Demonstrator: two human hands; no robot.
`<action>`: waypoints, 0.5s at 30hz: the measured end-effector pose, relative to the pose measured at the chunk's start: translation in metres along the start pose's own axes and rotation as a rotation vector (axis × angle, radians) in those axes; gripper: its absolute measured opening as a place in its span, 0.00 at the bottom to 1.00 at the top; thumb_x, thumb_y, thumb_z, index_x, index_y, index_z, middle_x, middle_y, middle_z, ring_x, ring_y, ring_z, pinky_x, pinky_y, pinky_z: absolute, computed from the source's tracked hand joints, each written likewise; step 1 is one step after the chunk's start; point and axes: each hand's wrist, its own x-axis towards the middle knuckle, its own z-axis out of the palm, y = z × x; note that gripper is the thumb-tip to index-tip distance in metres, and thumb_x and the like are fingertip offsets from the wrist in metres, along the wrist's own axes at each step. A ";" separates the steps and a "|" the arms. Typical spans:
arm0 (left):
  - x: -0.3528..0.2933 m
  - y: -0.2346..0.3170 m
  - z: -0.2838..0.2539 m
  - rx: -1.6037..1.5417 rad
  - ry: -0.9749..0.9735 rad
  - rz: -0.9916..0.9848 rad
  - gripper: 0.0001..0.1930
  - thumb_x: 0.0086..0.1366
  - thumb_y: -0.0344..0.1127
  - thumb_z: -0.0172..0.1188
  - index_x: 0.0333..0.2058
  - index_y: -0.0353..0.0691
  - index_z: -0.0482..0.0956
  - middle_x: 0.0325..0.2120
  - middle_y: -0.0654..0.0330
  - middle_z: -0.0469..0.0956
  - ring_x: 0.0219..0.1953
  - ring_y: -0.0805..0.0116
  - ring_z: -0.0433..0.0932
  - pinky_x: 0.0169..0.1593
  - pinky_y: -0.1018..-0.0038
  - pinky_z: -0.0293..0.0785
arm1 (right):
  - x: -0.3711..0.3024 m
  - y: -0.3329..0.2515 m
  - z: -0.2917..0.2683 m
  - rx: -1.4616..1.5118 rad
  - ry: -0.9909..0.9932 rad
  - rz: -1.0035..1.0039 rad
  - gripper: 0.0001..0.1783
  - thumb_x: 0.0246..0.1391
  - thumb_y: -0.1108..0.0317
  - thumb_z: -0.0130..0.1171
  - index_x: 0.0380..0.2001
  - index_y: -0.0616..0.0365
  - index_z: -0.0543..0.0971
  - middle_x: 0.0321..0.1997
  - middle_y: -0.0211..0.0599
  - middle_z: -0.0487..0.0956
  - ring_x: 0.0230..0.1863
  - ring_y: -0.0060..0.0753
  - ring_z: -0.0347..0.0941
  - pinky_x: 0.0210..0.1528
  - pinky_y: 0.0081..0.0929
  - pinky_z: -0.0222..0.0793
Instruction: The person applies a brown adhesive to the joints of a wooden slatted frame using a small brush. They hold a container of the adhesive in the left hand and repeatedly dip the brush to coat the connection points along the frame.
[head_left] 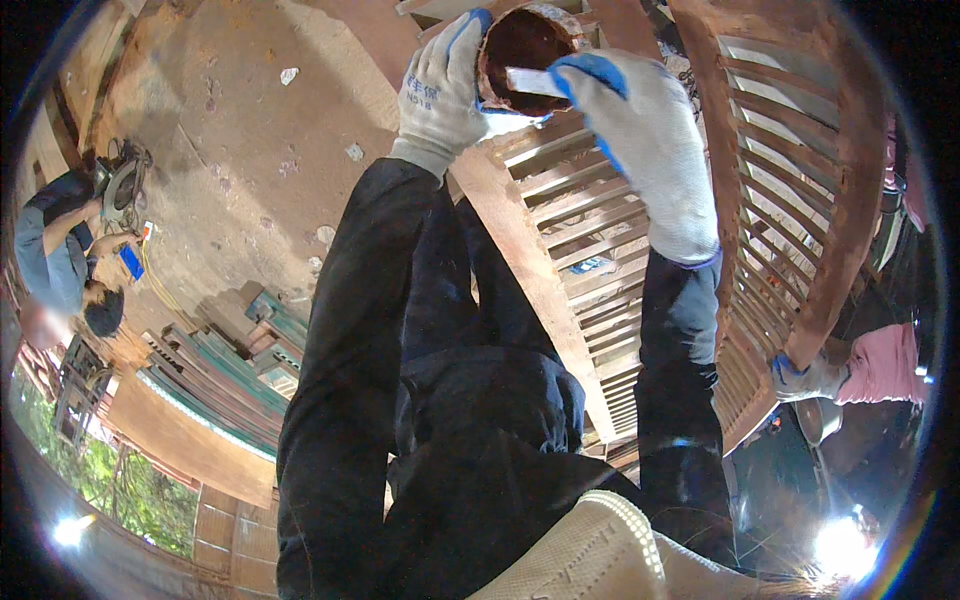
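Note:
At the top, my left hand, in a white and blue work glove, is closed round the side of a round, open-topped container. Its inside is dark reddish brown, and its rim looks crusted. My right hand, gloved the same way, is closed on a flat white strip-like tool. The tool's visible end reaches over the container's mouth; what kind it is I cannot tell. Below and beside my right forearm lies a slatted wooden frame. Another slatted wooden panel stands to its right.
On the right, another person's gloved hand with a pink sleeve touches the panel's edge. At far left a person works near a blue object. Green and brown boards lie at lower left. A bright light glares at lower right.

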 end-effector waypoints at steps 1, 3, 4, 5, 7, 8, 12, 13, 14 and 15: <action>0.006 0.010 -0.010 -0.030 -0.010 -0.006 0.45 0.48 0.45 0.73 0.63 0.40 0.62 0.59 0.49 0.69 0.59 0.49 0.71 0.62 0.58 0.67 | -0.001 0.008 -0.005 -0.004 0.013 -0.009 0.14 0.58 0.57 0.60 0.37 0.56 0.84 0.28 0.44 0.81 0.30 0.41 0.80 0.33 0.35 0.74; 0.009 0.015 -0.014 -0.047 -0.021 -0.010 0.49 0.43 0.45 0.75 0.63 0.36 0.61 0.58 0.45 0.70 0.58 0.46 0.72 0.62 0.57 0.67 | -0.005 0.005 -0.018 0.188 -0.121 0.245 0.16 0.58 0.55 0.61 0.38 0.58 0.84 0.26 0.38 0.80 0.25 0.27 0.77 0.28 0.27 0.71; 0.010 0.012 -0.013 -0.036 -0.023 -0.007 0.52 0.40 0.46 0.76 0.63 0.36 0.61 0.58 0.45 0.70 0.58 0.46 0.71 0.62 0.57 0.67 | -0.007 0.008 -0.017 0.207 -0.104 0.229 0.16 0.58 0.55 0.61 0.38 0.58 0.84 0.25 0.36 0.79 0.25 0.24 0.75 0.28 0.24 0.70; 0.010 0.010 -0.012 -0.024 -0.025 -0.004 0.54 0.37 0.47 0.78 0.63 0.36 0.61 0.58 0.45 0.70 0.58 0.45 0.71 0.62 0.57 0.67 | -0.010 0.014 -0.015 0.225 -0.087 0.214 0.16 0.59 0.55 0.61 0.39 0.57 0.84 0.25 0.34 0.78 0.24 0.21 0.73 0.27 0.22 0.69; 0.010 0.011 -0.013 -0.029 -0.011 0.018 0.54 0.38 0.47 0.77 0.64 0.36 0.60 0.58 0.45 0.70 0.59 0.45 0.71 0.62 0.56 0.67 | -0.013 0.020 -0.013 0.278 -0.077 0.203 0.16 0.59 0.55 0.61 0.39 0.58 0.84 0.25 0.30 0.78 0.23 0.17 0.71 0.26 0.19 0.67; 0.011 0.011 -0.014 -0.032 -0.004 0.029 0.54 0.38 0.47 0.77 0.64 0.36 0.60 0.58 0.45 0.69 0.59 0.45 0.71 0.62 0.56 0.67 | -0.014 0.020 -0.013 0.311 -0.083 0.208 0.16 0.60 0.56 0.61 0.39 0.58 0.84 0.25 0.29 0.78 0.23 0.17 0.69 0.25 0.18 0.66; 0.010 0.011 -0.012 -0.103 -0.015 0.009 0.55 0.37 0.48 0.77 0.64 0.36 0.60 0.57 0.44 0.70 0.58 0.44 0.71 0.63 0.56 0.66 | -0.025 0.021 -0.023 0.586 -0.135 0.396 0.15 0.63 0.59 0.58 0.43 0.60 0.82 0.28 0.27 0.78 0.21 0.14 0.64 0.22 0.15 0.59; 0.012 0.011 -0.012 -0.122 -0.021 -0.012 0.55 0.37 0.48 0.78 0.63 0.37 0.60 0.57 0.44 0.70 0.58 0.44 0.71 0.63 0.56 0.66 | -0.032 0.024 -0.026 0.622 -0.137 0.434 0.17 0.63 0.59 0.58 0.46 0.60 0.80 0.27 0.27 0.77 0.21 0.12 0.62 0.22 0.14 0.56; 0.012 0.011 -0.011 -0.142 -0.026 -0.034 0.55 0.37 0.49 0.78 0.63 0.37 0.60 0.56 0.44 0.70 0.58 0.43 0.71 0.63 0.56 0.66 | -0.041 0.031 -0.028 0.657 -0.138 0.472 0.19 0.63 0.58 0.58 0.49 0.61 0.79 0.27 0.26 0.76 0.21 0.10 0.60 0.22 0.13 0.53; 0.014 0.013 -0.012 -0.125 -0.026 -0.038 0.54 0.37 0.48 0.78 0.63 0.37 0.60 0.56 0.44 0.70 0.57 0.44 0.71 0.62 0.56 0.67 | -0.050 0.038 -0.029 0.688 -0.137 0.510 0.21 0.63 0.58 0.58 0.52 0.62 0.78 0.27 0.26 0.75 0.21 0.09 0.58 0.21 0.12 0.50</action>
